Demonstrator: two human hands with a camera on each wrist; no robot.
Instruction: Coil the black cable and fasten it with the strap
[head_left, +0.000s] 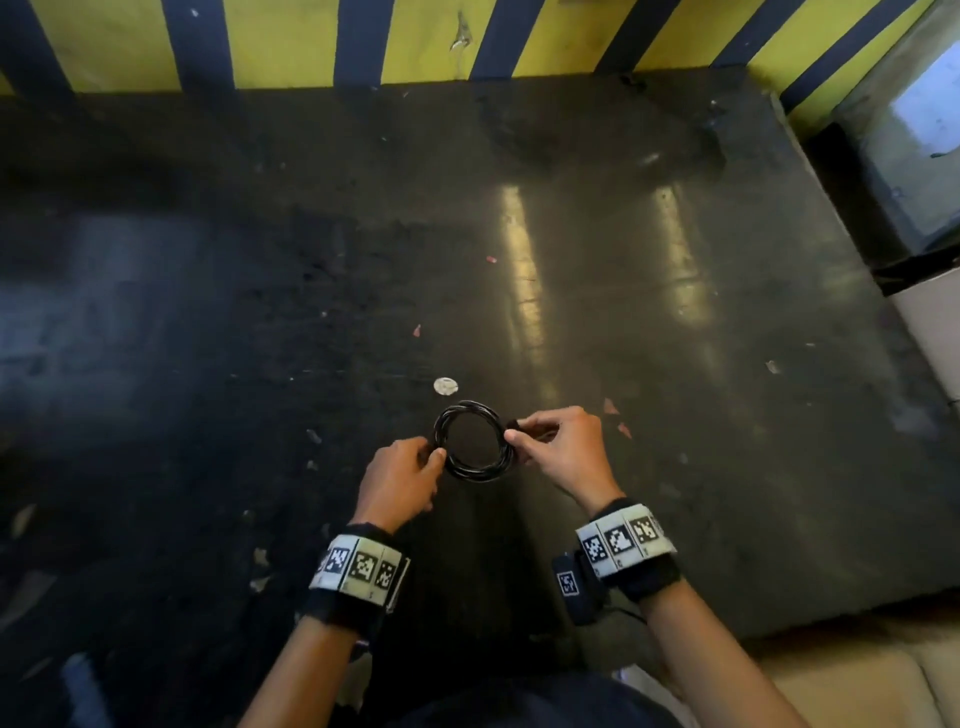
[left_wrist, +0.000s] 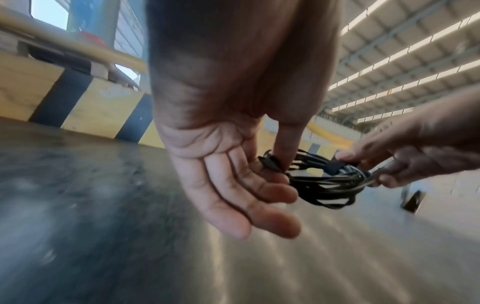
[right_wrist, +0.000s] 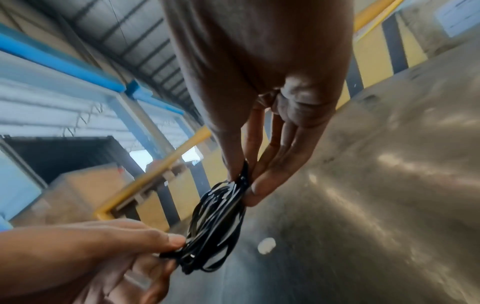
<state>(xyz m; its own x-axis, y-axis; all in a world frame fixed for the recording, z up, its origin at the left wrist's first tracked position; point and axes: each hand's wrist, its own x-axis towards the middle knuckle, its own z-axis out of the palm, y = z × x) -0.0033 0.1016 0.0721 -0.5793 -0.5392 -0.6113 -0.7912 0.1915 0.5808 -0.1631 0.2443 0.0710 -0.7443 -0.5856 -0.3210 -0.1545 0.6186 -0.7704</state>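
The black cable (head_left: 475, 440) is wound into a small round coil, held just above the dark floor between both hands. My left hand (head_left: 402, 478) pinches the coil's left side with thumb and fingers (left_wrist: 281, 156). My right hand (head_left: 558, 447) pinches the coil's right side, where a black strap (left_wrist: 333, 166) wraps the loops (right_wrist: 241, 174). In the right wrist view the coil (right_wrist: 215, 222) hangs between the two hands, with the left hand (right_wrist: 103, 246) at the lower left. In the left wrist view the coil (left_wrist: 327, 185) lies past the left fingers.
A dark, scuffed floor slab (head_left: 571, 260) spreads ahead, ending at a yellow-and-black striped barrier (head_left: 311, 41). A small white disc (head_left: 445, 386) lies just beyond the coil. Red scraps (head_left: 615, 415) dot the floor to the right. A drop-off edge (head_left: 852, 249) runs at the right.
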